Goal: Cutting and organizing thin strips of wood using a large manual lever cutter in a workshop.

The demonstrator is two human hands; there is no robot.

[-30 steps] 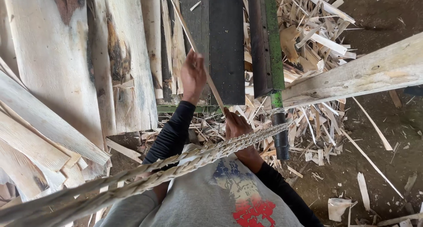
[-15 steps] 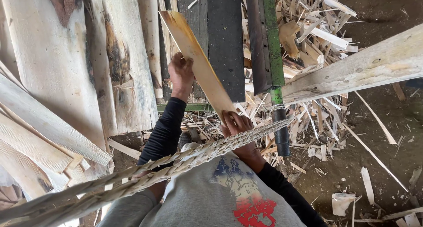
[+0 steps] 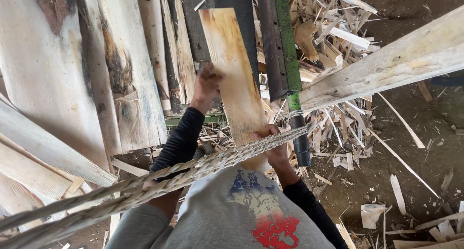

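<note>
Head view: the person holds a flat pale wooden board (image 3: 235,80) in both hands, its broad face turned up toward the camera. The left hand (image 3: 207,82) is clamped on the board's left edge partway up its length; the right hand (image 3: 273,143) is closed around its near end, partly hidden behind a braided straw rope (image 3: 203,167) that crosses the frame. The board sits tilted above a dark machine bed with a green rail (image 3: 284,41), between stacked pale planks (image 3: 72,75) on the left and a heap of offcuts (image 3: 333,31) on the right.

Judged step: the board is being lifted and turned for placement. The next move calls for a firm two-handed grip and squaring the board to the rail.
</note>
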